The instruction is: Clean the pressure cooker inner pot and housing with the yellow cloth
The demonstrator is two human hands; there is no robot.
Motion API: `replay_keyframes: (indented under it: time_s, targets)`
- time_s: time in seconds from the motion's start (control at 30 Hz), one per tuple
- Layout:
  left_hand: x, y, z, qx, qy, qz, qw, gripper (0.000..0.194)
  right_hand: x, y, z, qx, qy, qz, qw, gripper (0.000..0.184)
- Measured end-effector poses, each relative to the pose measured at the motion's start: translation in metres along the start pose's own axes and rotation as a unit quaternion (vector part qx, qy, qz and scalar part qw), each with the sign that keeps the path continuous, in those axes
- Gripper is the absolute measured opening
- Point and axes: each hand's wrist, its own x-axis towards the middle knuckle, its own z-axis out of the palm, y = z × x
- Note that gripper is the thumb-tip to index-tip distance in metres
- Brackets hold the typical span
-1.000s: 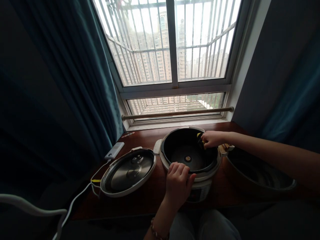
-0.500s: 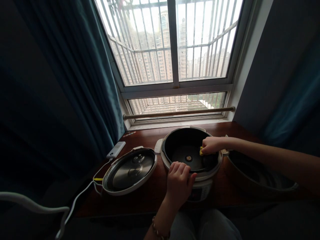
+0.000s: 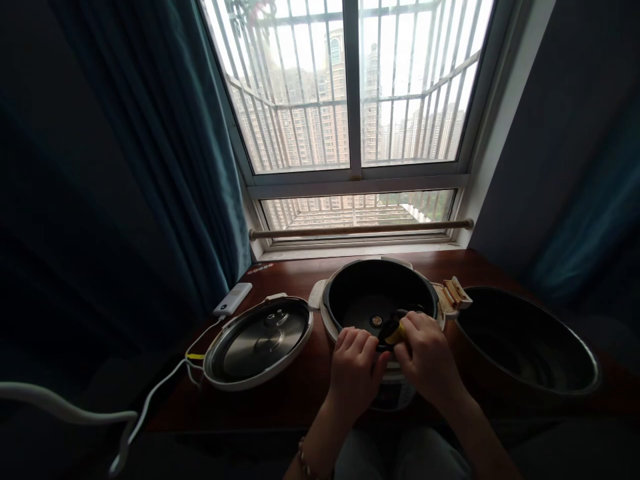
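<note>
An electric cooker [image 3: 319, 293] with a pale body stands in front of me, its lid off and its dark inner pot [image 3: 385, 277] showing. My left hand [image 3: 353, 363] has its fingers hooked over the front rim, the thumb on the near side. Just right of it, my right hand [image 3: 427, 350] is closed on a small yellow-and-black cloth or sponge [image 3: 395, 333] at the front right of the rim. Which of the two it is, I cannot tell. A round metal piece [image 3: 376, 321] shows on the pot's floor. The control panel [image 3: 393, 395] is partly behind my hands.
Left of the cooker lies its round lid [image 3: 265, 343], underside up. A large dark bowl [image 3: 530, 340] stands on the right. A white power bank [image 3: 233, 299] with a white cable [image 3: 157, 387] is at the table's left side. The barred window [image 3: 355, 100] is behind.
My right hand has come from the pot's far right inner side to the front rim, bringing the yellow-and-black piece. The left hand stays on the rim. The bowl is now less covered.
</note>
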Motion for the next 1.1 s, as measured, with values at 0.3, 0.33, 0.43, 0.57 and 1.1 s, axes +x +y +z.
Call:
replay_keyframes:
  time_s: [0.3,0.33,0.43,0.57,1.1]
  targets:
    - [0.0011,-0.0006,0.0033,-0.002,0.026,0.0,1.0,0.011,0.0016,0.0079,-0.001,0.03,-0.004,-0.042,0.999,0.008]
    - [0.0009,-0.0006,0.0036,-0.002,0.026,-0.001,1.0,0.011,0.0014,0.0077,0.0002,0.034,0.003,-0.041,0.999,0.008]
    - [0.0,-0.0003,0.004,-0.003,0.023,-0.003,1.0,0.011,0.0011,0.0059,0.0035,0.049,0.034,-0.034,0.998,0.009]
    - [-0.0002,0.0001,0.0035,-0.007,0.016,-0.007,1.0,0.01,0.0013,0.0053,0.0054,0.054,0.055,-0.037,0.996,0.008]
    - [-0.0004,0.0002,0.0041,-0.007,0.017,-0.006,1.0,0.009,0.0,0.0069,0.0057,0.054,0.064,-0.05,0.995,0.007]
